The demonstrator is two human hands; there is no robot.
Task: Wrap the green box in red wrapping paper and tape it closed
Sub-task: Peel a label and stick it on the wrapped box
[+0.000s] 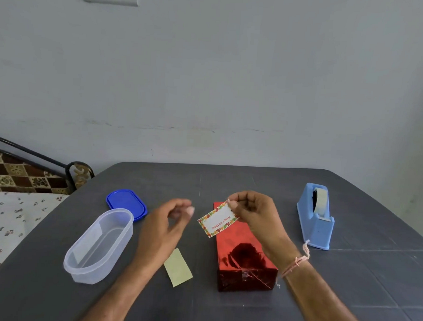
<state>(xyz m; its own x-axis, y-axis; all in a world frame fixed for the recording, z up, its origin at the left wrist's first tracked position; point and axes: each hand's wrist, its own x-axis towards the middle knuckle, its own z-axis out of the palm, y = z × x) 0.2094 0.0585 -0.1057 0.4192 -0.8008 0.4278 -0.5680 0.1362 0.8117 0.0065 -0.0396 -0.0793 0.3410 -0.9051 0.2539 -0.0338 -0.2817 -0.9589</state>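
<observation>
Tag (218, 221) pinched in raised right hand (254, 215), left hand (165, 227) loosely curled.

On the grey table (345, 287) a clear oval tub (97, 246) stands open with its blue lid (126, 204) flat just behind; a pale green paper slip (178, 268) lies near the tub; a flower-bordered birthday card (218, 221) is raised above the table; a flowered bedsheet (6, 224) shows at the left.

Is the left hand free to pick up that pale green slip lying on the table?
Probably yes. The left hand looks empty and hovers close by the pale green slip, which lies flat on the table beside the red wrapped box with nothing on top of it.
</observation>
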